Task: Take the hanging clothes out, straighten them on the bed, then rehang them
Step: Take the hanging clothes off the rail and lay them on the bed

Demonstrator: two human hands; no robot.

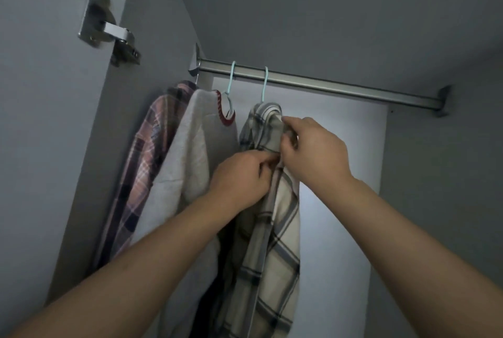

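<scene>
Third hanger's hook is hiding behind the pink plaid shirt (141, 163); garment hems are running off frame. We are pinching the cream-and-grey checked shirt (275, 242) near its collar: left hand (239, 179) curling onto the placket, right hand (313, 147) gripping the collar fold. It is hanging from a pale blue hanger (264, 84) on the metal wardrobe rail (340, 87), beside a white fleece sweater (190, 152)

plaid shirt (275, 242) runs off the bottom edge; its hanger's shoulders hidden under cloth.
</scene>
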